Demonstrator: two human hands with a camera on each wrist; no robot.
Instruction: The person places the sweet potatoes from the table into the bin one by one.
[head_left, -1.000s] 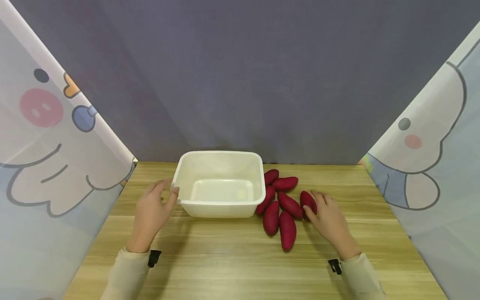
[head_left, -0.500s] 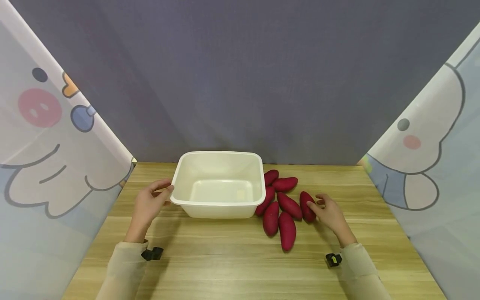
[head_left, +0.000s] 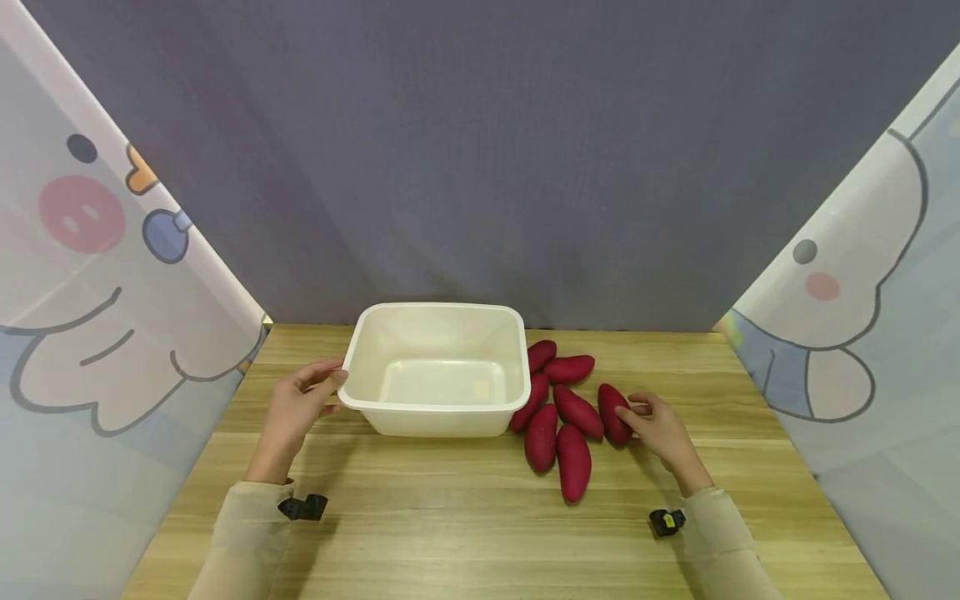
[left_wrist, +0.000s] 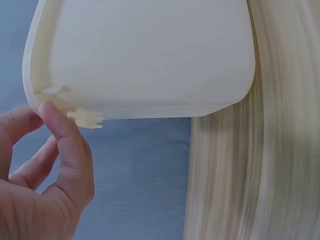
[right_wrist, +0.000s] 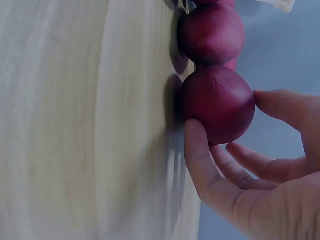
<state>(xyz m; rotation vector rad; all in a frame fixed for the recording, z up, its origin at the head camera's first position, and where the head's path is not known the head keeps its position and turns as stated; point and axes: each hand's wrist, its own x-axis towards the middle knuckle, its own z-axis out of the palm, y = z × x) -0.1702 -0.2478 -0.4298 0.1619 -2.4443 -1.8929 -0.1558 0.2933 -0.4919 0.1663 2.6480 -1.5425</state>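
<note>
Sweet potatoes (head_left: 578, 412) lie toward the far edge of the worktop (head_left: 465, 533), right of centre; the right hand (head_left: 662, 429) pinches the rightmost sweet potato (head_left: 612, 413) between thumb and fingers. Beside them stands a cream basin (head_left: 442, 422), its left end in the grip of the left hand (head_left: 294, 410).

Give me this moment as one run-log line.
left hand: grips tub on its left side | right hand: holds rightmost sweet potato | other sweet potatoes: on table, right of tub
</note>
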